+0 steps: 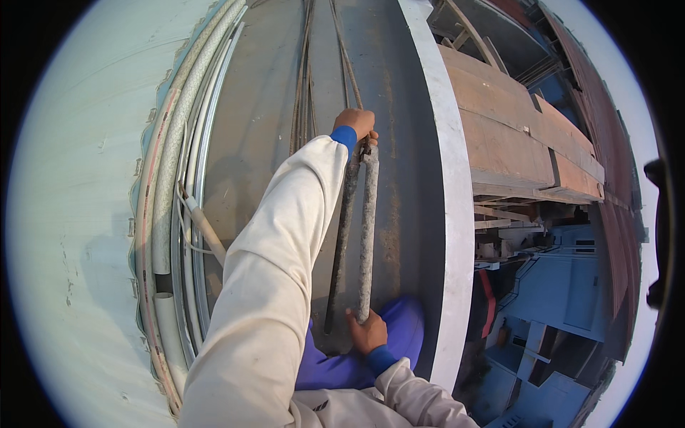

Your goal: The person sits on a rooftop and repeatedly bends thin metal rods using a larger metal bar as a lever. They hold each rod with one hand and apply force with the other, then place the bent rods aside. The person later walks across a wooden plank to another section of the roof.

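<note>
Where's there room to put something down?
The widest free patch is the grey floor between the pipes and thin metal rods, beyond the left sleeve. A narrower one lies between the pale bar and the white ledge. It's crowded along the pipes and around the left hand, where the pale bar and dark bar come together.

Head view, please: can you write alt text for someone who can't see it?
A person's left hand grips a thin brown metal rod at the upper end of a long, worn grey two-handled tool; the right hand holds one handle's lower end. Long pale pipes lie left, a white ledge right.
</note>
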Motion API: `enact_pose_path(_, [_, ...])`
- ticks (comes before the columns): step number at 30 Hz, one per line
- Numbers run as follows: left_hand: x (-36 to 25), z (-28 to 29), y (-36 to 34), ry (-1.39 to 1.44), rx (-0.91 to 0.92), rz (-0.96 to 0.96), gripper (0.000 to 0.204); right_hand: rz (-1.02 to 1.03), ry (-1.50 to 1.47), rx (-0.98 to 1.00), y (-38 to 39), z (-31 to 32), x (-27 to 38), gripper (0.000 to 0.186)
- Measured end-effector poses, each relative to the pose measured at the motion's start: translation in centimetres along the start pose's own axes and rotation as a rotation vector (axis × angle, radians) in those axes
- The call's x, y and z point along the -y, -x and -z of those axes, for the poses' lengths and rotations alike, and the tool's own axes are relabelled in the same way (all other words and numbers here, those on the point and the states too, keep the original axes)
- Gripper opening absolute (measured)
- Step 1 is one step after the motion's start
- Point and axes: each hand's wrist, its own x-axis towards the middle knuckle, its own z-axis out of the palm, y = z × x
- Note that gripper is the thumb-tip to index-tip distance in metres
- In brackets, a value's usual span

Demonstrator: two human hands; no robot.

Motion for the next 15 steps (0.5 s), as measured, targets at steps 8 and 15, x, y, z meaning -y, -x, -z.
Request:
enact_pose_path(8, [-0.5,-0.3,0.1,0.006,-0.021,0.005,0.036,0.029,-0.261,-0.141,0.2,-0.4,1.3,0.054])
enact_pose_path(15, [-0.5,-0.7,0.5,0.050,0.014,0.015,0.019,0.029,-0.140,-0.104,-1.3,-1.0,1.5,0.055])
